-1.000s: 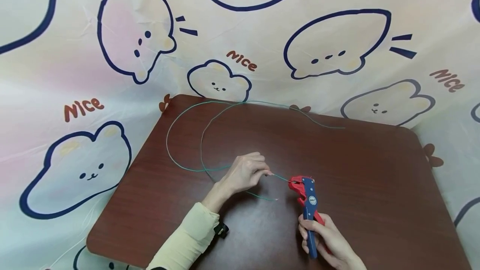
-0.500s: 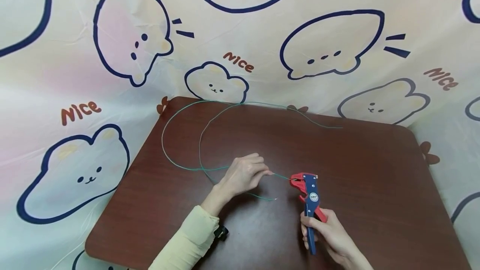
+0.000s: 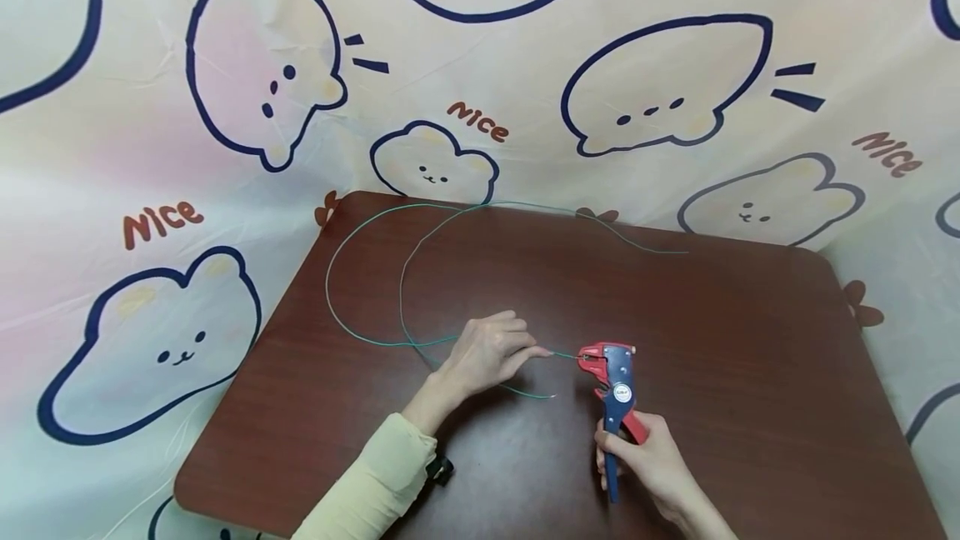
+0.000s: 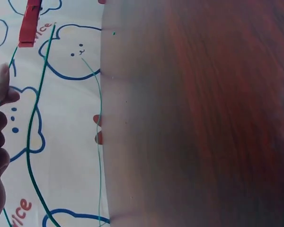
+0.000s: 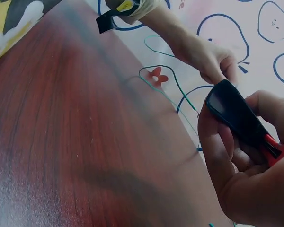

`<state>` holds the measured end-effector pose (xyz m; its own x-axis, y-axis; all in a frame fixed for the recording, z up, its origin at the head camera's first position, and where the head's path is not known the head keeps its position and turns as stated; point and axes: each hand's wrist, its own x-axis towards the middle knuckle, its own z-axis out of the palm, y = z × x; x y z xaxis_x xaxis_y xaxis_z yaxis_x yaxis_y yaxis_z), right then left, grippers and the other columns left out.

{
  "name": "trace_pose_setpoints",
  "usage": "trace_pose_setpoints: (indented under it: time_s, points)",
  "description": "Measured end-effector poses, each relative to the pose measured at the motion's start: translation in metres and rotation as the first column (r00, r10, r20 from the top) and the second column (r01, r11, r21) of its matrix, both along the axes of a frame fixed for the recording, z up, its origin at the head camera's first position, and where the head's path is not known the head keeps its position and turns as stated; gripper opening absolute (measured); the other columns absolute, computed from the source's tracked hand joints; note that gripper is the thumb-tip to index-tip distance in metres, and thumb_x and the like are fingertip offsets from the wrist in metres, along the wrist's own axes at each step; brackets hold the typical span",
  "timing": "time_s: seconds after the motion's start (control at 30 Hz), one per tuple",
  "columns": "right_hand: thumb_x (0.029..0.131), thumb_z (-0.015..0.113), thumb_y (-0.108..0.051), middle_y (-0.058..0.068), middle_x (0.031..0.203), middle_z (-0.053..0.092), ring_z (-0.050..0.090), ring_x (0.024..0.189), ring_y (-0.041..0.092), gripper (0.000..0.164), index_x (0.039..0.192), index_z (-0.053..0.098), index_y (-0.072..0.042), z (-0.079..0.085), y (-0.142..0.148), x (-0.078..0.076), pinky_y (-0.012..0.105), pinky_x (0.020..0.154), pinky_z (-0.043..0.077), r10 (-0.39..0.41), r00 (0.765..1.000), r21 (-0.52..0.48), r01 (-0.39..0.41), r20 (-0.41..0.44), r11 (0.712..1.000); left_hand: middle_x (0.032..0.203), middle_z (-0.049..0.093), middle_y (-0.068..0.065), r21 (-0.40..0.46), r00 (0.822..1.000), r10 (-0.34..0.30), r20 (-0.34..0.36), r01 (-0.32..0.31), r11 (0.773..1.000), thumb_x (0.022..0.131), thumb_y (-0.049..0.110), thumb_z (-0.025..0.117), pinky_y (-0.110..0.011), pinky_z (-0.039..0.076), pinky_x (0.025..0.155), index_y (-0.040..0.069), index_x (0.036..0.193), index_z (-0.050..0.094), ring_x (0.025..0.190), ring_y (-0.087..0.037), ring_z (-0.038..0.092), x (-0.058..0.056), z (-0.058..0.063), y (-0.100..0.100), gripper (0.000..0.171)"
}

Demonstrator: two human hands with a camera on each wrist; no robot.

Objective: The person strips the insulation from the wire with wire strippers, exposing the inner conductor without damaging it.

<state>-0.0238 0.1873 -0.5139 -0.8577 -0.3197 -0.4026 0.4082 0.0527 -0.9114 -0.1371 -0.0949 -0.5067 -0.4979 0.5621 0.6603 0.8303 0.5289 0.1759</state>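
Observation:
A long green wire [image 3: 327,282] lies in loose loops over the table. My left hand [image 3: 491,348] pinches it between thumb and fingers, and a short stretch runs from the fingertips to the wire stripper [image 3: 619,394]. That tool has a red nose and a blue body, and the wire enters its nose. My right hand [image 3: 652,457] grips the handles from below, fingers wrapped round them. In the right wrist view the dark handle end [image 5: 234,111] points at the camera. The left wrist view shows the red nose [image 4: 29,23] beyond the left thumb [image 4: 1,82].
A brown table [image 3: 750,373] with rounded corners stands against a cartoon-print cloth [image 3: 525,65]. One wire end [image 3: 552,397], pale at its tip, lies below the left hand; the other [image 3: 686,252] lies toward the back right. A green speck [image 4: 114,33] shows in the left wrist view.
The stripper and my right hand have shifted slightly up and away, and the tool's handle has tilted a little. The left hand keeps its pinch, its thumb now a bit straighter.

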Motion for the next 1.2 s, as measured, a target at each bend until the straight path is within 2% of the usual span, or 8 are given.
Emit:
trace_pose_setpoints:
  time_s: [0.17,0.27,0.37,0.47,0.6,0.7,0.93,1.2]
  points:
    - [0.105,0.068,-0.002,0.002,0.073,0.073,0.073,0.059,0.018,0.025,0.114,0.062,0.02,0.002,-0.004,0.001,0.041,0.065,0.067,-0.03,0.997,0.105,0.038,-0.078,0.994,0.063,0.058,0.009,-0.002,1.0,0.021,-0.011,-0.021,1.0,0.089,0.025,0.094,-0.013,0.038,0.057,0.019,0.068,0.075,0.062,-0.006,0.048,0.0,0.003,0.002,0.029]
    - [0.103,0.071,-0.001,0.002,0.073,0.074,0.073,0.059,0.017,0.021,0.11,0.065,0.018,0.002,-0.003,0.002,0.039,0.064,0.066,0.0,0.986,0.155,0.026,-0.165,0.988,0.063,0.059,0.008,0.026,0.998,0.012,0.069,-0.013,1.0,0.089,0.022,0.093,-0.012,0.036,0.057,0.019,0.069,0.076,0.061,-0.006,0.047,0.0,0.007,0.0,0.026]
    - [0.103,0.07,0.0,0.008,0.073,0.074,0.073,0.059,0.017,0.018,0.107,0.065,0.017,0.001,0.0,0.002,0.039,0.063,0.066,0.058,0.971,0.13,-0.029,-0.231,0.991,0.064,0.06,0.007,0.058,0.984,-0.023,0.174,0.013,0.998,0.091,0.021,0.091,-0.009,0.03,0.059,0.017,0.071,0.077,0.061,-0.005,0.046,-0.001,0.009,-0.004,0.024]
    - [0.105,0.067,0.001,0.007,0.073,0.074,0.073,0.058,0.018,0.02,0.106,0.062,0.021,0.0,0.004,0.003,0.042,0.062,0.066,0.094,0.967,0.051,-0.084,-0.238,0.995,0.064,0.06,0.006,0.082,0.973,-0.057,0.222,0.04,0.996,0.091,0.02,0.09,-0.01,0.028,0.06,0.016,0.071,0.077,0.061,-0.006,0.045,-0.003,0.01,-0.006,0.024]
    - [0.108,0.063,-0.001,-0.001,0.076,0.074,0.073,0.061,0.015,0.014,0.106,0.065,0.013,0.001,0.006,0.005,0.045,0.064,0.067,0.103,0.984,-0.079,-0.116,-0.147,0.99,0.063,0.058,0.006,0.085,0.978,-0.068,0.197,0.052,0.995,0.091,0.019,0.09,-0.011,0.028,0.059,0.016,0.069,0.075,0.061,-0.007,0.044,-0.004,0.011,-0.006,0.026]
    - [0.109,0.063,-0.002,-0.001,0.077,0.073,0.072,0.064,0.014,0.011,0.107,0.066,0.008,0.003,0.008,0.007,0.044,0.065,0.067,0.1,0.991,-0.096,-0.109,-0.092,0.989,0.063,0.056,0.006,0.07,0.983,-0.064,0.169,0.053,0.996,0.092,0.019,0.09,-0.012,0.029,0.058,0.015,0.068,0.072,0.061,-0.007,0.045,-0.005,0.012,-0.007,0.03]
    - [0.107,0.067,-0.003,-0.001,0.077,0.074,0.073,0.065,0.017,0.027,0.112,0.06,0.023,0.002,0.014,0.008,0.041,0.066,0.067,0.122,0.983,0.049,-0.116,-0.14,0.992,0.063,0.058,0.006,0.024,0.989,-0.062,0.135,0.059,0.998,0.093,0.02,0.09,-0.013,0.033,0.059,0.014,0.067,0.071,0.062,-0.008,0.048,-0.005,0.011,-0.004,0.032]
    - [0.11,0.056,0.002,0.0,0.081,0.076,0.075,0.07,0.014,0.022,0.114,0.055,0.023,-0.006,0.037,0.011,0.04,0.07,0.067,0.214,0.968,-0.138,-0.232,-0.132,0.963,0.062,0.055,0.005,0.052,0.983,-0.127,0.13,0.121,0.991,0.088,0.013,0.093,-0.012,0.031,0.06,0.014,0.066,0.068,0.062,-0.007,0.045,-0.003,0.012,0.004,0.033]
